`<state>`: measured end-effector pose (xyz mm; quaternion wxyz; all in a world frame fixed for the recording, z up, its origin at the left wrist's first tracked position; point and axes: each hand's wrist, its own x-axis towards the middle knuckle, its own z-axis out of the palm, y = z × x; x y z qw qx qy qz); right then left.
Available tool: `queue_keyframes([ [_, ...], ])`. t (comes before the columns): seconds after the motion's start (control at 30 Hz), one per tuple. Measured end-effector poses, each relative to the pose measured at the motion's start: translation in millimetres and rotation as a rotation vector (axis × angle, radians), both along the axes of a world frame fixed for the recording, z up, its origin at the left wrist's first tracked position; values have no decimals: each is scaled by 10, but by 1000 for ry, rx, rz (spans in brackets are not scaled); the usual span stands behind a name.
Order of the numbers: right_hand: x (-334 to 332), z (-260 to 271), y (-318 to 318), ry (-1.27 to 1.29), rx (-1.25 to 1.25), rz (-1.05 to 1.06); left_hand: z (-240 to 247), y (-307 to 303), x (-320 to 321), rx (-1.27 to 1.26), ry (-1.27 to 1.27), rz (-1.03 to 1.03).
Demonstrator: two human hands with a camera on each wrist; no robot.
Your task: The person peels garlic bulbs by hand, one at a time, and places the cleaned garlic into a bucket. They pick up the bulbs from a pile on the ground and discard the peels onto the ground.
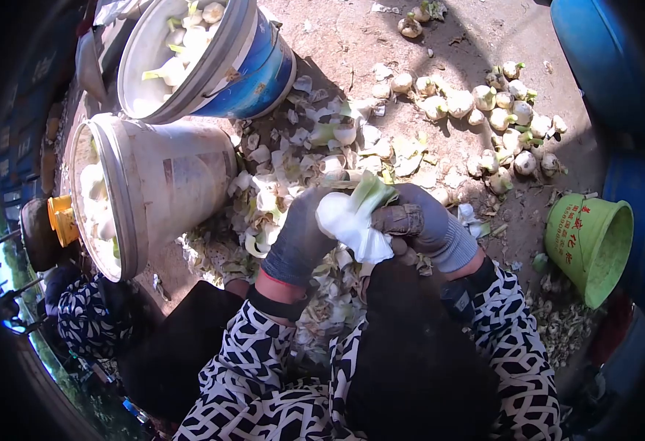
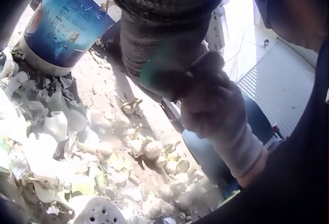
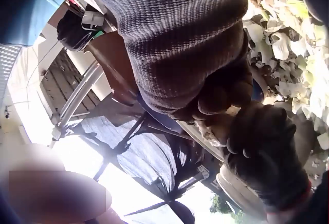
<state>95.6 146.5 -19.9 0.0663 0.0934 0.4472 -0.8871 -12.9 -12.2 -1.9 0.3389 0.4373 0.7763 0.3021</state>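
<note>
In front of the lap, my gloved left hand (image 1: 298, 234) grips a white garlic bulb (image 1: 335, 214) by its rounded side. A pale green leafy stalk (image 1: 372, 192) rises from the bulb, and a loose white flap of skin (image 1: 369, 244) hangs below. From the other side, my gloved right hand (image 1: 427, 224) pinches the skin near the stalk, thumb on top. The left wrist view has the right hand (image 2: 218, 108) close against the left, with the bulb hidden. In the right wrist view, the dark-gloved left hand (image 3: 264, 152) meets the right hand's fingertips.
Peeled skins (image 1: 286, 176) heap beneath the hands. A white bucket (image 1: 183, 173) and a blue bucket (image 1: 256, 81), both holding white bulbs, tilt at left. Unpeeled garlic bulbs (image 1: 502, 117) lie on the ground ahead. A green bucket (image 1: 576, 242) leans at right, near a blue barrel (image 1: 609, 66).
</note>
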Motion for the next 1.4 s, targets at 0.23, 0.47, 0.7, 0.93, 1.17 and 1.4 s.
queue_keyframes([
  [0.23, -100, -141, 85, -116, -511, 91, -131, 55, 121, 442, -530, 890],
  [0.47, -32, -322, -65, 38, -967, 282, -12, 72, 286, 314, 357, 284],
  [0.7, 743, 51, 311, -233, -442, -197, 117, 179, -24, 864, -1758, 1075],
  [0.93, 462, 724, 460, 485, -32, 541, -20, 234, -129, 967, -1685, 1070],
  [1.17, -154, 183, 117, -232, 658, 132, -118, 184, 11, 927, -1644, 995],
  [1.4, -83, 291, 47, -5, 405, 521, 190, -164, -296, 951, -699, 1027],
])
